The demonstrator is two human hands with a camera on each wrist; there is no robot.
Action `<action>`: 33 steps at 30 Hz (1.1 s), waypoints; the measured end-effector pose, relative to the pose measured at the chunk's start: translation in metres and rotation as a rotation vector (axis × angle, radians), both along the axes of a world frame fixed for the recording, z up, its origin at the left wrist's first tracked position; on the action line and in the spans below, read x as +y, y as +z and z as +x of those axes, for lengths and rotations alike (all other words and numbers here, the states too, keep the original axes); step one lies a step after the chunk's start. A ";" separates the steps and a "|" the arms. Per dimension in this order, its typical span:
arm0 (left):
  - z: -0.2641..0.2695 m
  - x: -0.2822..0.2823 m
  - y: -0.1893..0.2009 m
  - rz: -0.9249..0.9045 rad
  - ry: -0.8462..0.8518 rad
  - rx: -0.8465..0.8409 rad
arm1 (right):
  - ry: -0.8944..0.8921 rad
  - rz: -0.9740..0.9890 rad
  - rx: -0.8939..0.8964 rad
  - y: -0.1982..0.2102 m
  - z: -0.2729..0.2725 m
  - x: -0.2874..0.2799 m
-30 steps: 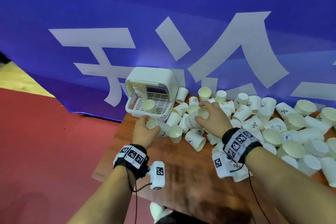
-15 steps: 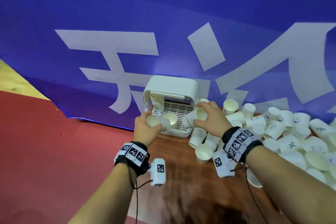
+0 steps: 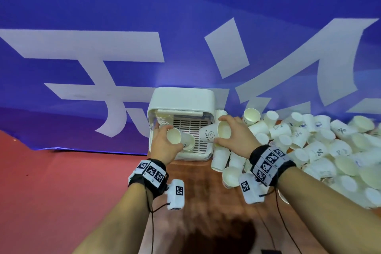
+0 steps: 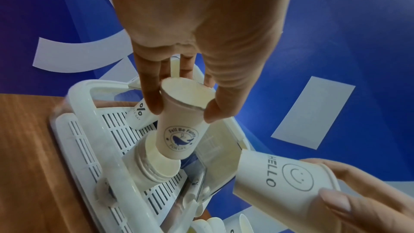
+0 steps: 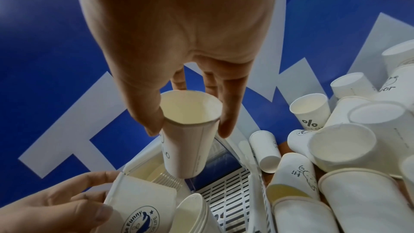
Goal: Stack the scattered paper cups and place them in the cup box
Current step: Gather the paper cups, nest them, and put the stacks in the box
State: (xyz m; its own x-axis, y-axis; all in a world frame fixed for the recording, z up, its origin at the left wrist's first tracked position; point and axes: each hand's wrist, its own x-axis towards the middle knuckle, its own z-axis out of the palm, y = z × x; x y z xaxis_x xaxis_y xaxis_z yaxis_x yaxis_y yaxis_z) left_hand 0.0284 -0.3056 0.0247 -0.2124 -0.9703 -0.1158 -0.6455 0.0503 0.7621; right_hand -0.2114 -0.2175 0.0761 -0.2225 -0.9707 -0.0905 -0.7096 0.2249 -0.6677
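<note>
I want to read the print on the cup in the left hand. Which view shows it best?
The left wrist view: the whale cup faces the camera, its round logo sharp. The right wrist view cuts the logo off at the frame's bottom; the head view shows mostly its open mouth.

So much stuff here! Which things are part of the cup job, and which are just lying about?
Part of the job:
- whale cup in the left hand
- HELLO cup in the right hand
- stack in the box
- cup box
- loose cups

Just there:
- blue banner
- wooden table
- red floor
</note>
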 end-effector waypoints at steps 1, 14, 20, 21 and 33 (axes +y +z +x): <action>-0.002 -0.003 -0.002 0.001 -0.006 -0.003 | -0.001 0.005 0.000 -0.001 -0.001 -0.001; -0.019 -0.017 -0.026 -0.052 -0.076 -0.112 | -0.006 0.000 -0.010 -0.017 -0.005 -0.017; -0.028 -0.022 -0.033 -0.020 -0.099 -0.197 | 0.006 0.026 -0.024 -0.025 -0.011 -0.022; -0.028 -0.023 -0.034 -0.033 -0.111 -0.224 | 0.008 0.029 -0.027 -0.027 -0.012 -0.023; -0.037 -0.031 -0.051 0.025 -0.284 -0.367 | 0.001 0.039 -0.088 -0.041 -0.014 -0.031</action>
